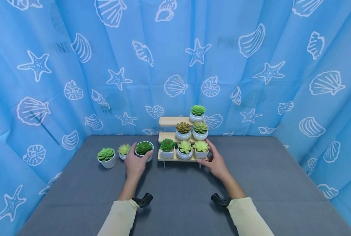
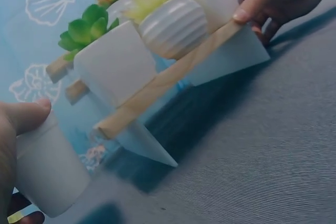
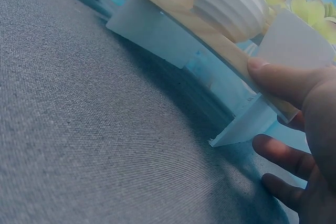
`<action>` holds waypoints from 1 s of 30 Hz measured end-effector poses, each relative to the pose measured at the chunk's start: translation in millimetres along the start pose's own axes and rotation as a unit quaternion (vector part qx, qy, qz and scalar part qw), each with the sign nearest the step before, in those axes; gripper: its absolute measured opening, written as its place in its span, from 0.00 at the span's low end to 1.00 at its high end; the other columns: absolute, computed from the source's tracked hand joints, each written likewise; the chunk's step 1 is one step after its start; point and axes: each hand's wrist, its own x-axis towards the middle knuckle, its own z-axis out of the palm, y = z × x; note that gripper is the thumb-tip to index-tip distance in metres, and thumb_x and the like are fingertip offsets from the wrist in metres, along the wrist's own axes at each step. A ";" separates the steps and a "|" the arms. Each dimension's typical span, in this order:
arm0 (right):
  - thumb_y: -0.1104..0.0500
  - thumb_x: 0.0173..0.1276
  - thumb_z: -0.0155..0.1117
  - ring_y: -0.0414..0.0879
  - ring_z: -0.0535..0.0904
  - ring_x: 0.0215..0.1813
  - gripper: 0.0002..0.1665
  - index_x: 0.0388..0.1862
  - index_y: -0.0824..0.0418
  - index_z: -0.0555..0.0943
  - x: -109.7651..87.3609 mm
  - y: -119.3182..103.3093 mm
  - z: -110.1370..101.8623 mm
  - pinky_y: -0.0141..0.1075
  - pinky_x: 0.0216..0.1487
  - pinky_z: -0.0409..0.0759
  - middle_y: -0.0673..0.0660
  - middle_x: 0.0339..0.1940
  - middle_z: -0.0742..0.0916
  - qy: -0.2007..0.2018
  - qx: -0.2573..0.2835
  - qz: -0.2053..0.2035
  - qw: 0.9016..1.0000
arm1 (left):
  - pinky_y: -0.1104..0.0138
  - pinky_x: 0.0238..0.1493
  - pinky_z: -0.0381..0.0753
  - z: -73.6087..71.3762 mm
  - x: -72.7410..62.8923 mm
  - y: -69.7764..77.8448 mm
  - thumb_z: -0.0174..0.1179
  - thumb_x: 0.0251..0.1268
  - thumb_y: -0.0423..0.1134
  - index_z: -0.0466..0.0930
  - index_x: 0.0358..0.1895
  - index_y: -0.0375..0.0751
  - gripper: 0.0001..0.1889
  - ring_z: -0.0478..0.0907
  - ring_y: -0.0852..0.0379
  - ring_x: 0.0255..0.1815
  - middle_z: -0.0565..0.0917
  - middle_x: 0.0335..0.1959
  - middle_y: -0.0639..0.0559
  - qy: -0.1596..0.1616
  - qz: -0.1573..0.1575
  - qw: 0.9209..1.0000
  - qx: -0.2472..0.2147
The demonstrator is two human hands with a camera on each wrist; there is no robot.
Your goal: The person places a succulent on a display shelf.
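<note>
My left hand (image 1: 135,165) holds a dark green potted succulent (image 1: 144,149) by its round white pot, thumb and fingers on opposite sides. The left wrist view shows that smooth white pot (image 2: 52,169) beside the stand's left end; whether its base touches the cloth I cannot tell. My right hand (image 1: 218,165) grips the right end of a three-tier wooden display stand (image 1: 169,121), thumb on the lowest board (image 3: 220,45). A white square pot (image 3: 294,43) with a yellow-green succulent (image 1: 201,146) sits on that board right by the thumb.
The stand carries several succulents: three on the bottom tier, two in the middle, one at the top right (image 1: 197,113). Left of my left hand are a light green potted succulent (image 1: 106,158) and a small yellow-green one (image 1: 123,150). A grey cloth (image 1: 181,196) covers the table; a blue curtain (image 1: 175,49) hangs behind.
</note>
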 end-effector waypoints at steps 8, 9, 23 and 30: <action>0.59 0.59 0.75 0.49 0.76 0.33 0.56 0.79 0.45 0.52 -0.7 -1.7 -2.5 0.40 0.34 0.76 0.67 0.62 0.75 0.009 0.000 -0.008 1.000 | 0.46 0.61 0.68 -1.6 16.9 26.6 0.70 0.53 0.56 0.66 0.70 0.37 0.44 0.68 0.40 0.64 0.72 0.65 0.36 0.014 0.025 0.999 0.015; 0.59 0.59 0.75 0.49 0.76 0.33 0.56 0.79 0.45 0.52 -0.7 -1.8 -2.5 0.41 0.34 0.77 0.67 0.62 0.76 0.010 0.001 -0.009 1.000 | 0.46 0.61 0.68 -1.8 19.2 30.6 0.70 0.53 0.56 0.66 0.70 0.37 0.44 0.68 0.40 0.65 0.72 0.65 0.37 0.011 0.030 0.999 0.015; 0.61 0.59 0.75 0.49 0.77 0.33 0.56 0.79 0.45 0.52 -2.3 -3.8 0.2 0.40 0.33 0.78 0.66 0.61 0.76 0.007 0.008 -0.011 1.000 | 0.49 0.54 0.75 -4.7 43.4 74.1 0.69 0.55 0.57 0.63 0.73 0.42 0.44 0.72 0.42 0.60 0.71 0.66 0.38 -0.117 0.048 0.992 0.010; 0.60 0.59 0.75 0.48 0.76 0.33 0.56 0.79 0.45 0.52 -2.1 -2.6 0.2 0.39 0.34 0.77 0.66 0.61 0.76 0.006 0.002 -0.009 1.000 | 0.50 0.56 0.74 1.4 48.6 76.0 0.68 0.58 0.54 0.60 0.74 0.41 0.44 0.70 0.41 0.62 0.70 0.66 0.38 -0.160 0.045 0.986 0.001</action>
